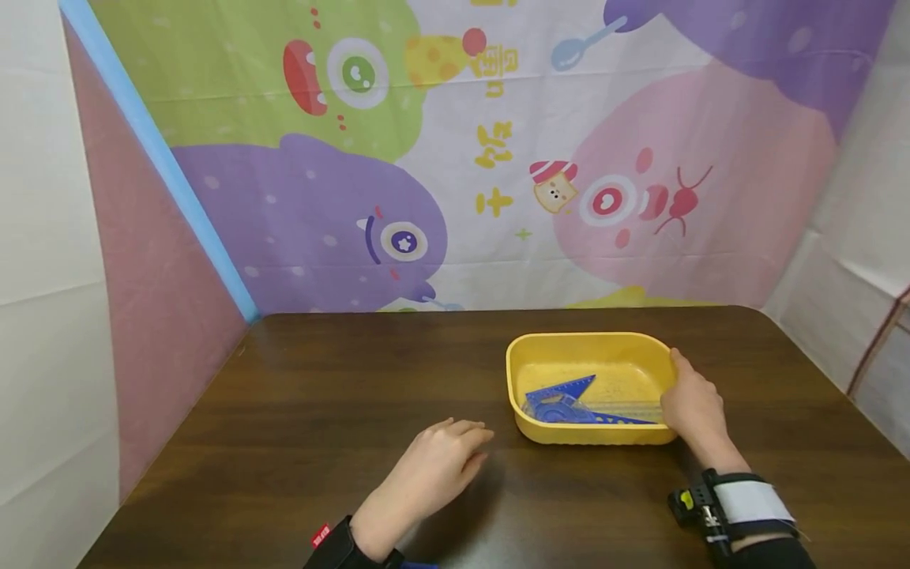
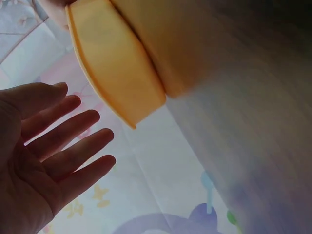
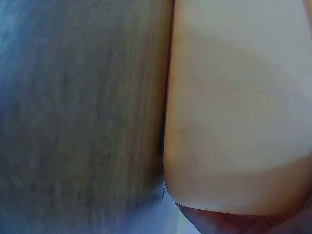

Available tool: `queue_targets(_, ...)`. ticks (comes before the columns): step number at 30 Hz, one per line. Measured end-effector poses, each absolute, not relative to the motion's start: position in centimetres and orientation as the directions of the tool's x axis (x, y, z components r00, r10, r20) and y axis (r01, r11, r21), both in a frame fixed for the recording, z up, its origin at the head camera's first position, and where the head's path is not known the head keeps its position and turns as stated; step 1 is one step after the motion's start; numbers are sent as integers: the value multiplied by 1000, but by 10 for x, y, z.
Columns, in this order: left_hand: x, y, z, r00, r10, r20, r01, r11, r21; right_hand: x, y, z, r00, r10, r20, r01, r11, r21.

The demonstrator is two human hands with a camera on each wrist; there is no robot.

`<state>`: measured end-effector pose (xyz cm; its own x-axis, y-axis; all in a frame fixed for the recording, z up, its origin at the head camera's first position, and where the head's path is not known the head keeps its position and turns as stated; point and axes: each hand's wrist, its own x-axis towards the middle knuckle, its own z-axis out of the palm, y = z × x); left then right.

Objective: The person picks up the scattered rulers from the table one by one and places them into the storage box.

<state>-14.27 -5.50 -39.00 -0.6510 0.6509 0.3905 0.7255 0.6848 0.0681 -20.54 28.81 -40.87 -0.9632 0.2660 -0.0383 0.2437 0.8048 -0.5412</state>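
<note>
A yellow plastic basin sits on the table, right of the middle. Inside lie blue set squares, a blue protractor and a clear ruler. My right hand grips the basin's right end at the rim; part of its fingers is hidden by the basin and the hand itself. The right wrist view is filled by the basin's side wall. Left of the basin, my left hand hovers over the table, apart from it. Its fingers are spread and hold nothing in the left wrist view.
The dark wooden table reaches back to a printed cloth with cartoon figures. White cloth hangs along the right side. A small bit of something blue shows by my left wrist at the bottom edge.
</note>
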Motion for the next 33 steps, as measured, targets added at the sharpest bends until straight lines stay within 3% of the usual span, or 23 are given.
queue_targets(5,-138,-68,-395,-649,674,354,738,671,74,-205,288,-409,-962,268,-51,251,798,-547)
queue_targets(16,-114,-89,-403,-680,721,133,730,683,30,-204,288,-409,-958,280,-57,264,793,-549)
queue_targets(26,-100,-99,-396,-734,665,-137,651,747,135,-204,287,-411,-957,283,-62,269,786,-556)
queue_targets(33,-96,-105,-402,-770,617,-165,610,787,96,-205,288,-409,-960,277,-44,255,797,-547)
